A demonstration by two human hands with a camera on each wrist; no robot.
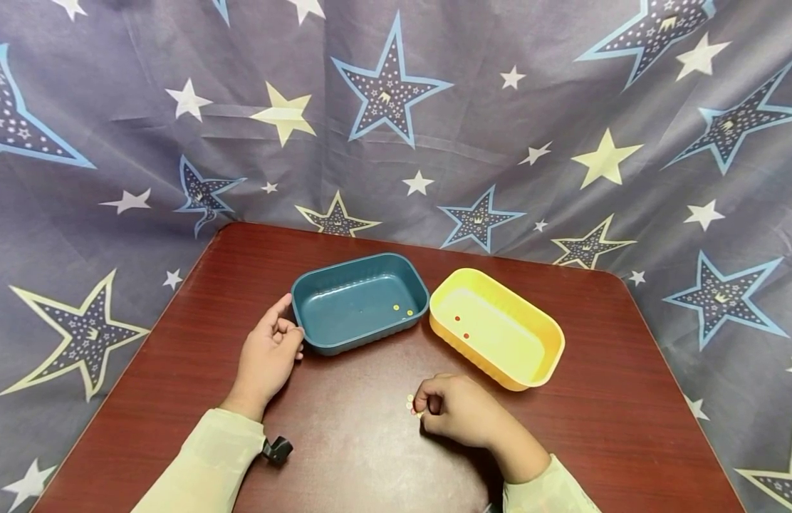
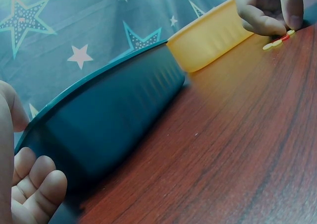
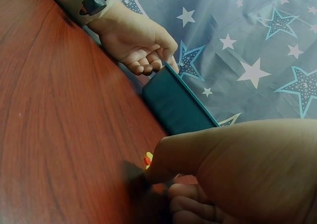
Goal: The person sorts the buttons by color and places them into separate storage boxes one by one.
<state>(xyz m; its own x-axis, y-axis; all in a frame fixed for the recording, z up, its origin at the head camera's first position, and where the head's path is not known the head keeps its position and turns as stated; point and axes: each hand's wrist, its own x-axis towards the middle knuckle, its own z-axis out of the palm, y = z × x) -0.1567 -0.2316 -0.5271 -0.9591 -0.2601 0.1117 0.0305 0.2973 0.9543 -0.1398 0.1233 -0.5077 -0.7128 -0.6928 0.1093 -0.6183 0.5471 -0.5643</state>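
Observation:
My left hand [image 1: 268, 356] holds the left end of a dark teal plastic basin [image 1: 345, 343], its thumb and forefinger at the rim and the other fingers curled beside the wall. Two small yellow pieces [image 1: 397, 308] lie inside that basin. My right hand [image 1: 460, 410] is low over the table, forefinger and thumb bent together at a little cluster of yellow and red tablet-like pieces [image 2: 272, 45]. Whether a piece is pinched between those fingertips is hidden. To the right, a yellow basin [image 1: 550, 349] has two red pieces [image 1: 466, 335] in it.
Both basins stand side by side on a reddish-brown wooden table [image 1: 345, 427], their near ends almost touching. A grey curtain [image 1: 473, 107] printed with stars hangs behind and at both sides of the table. A black device [image 3: 94, 2] is strapped at the left wrist.

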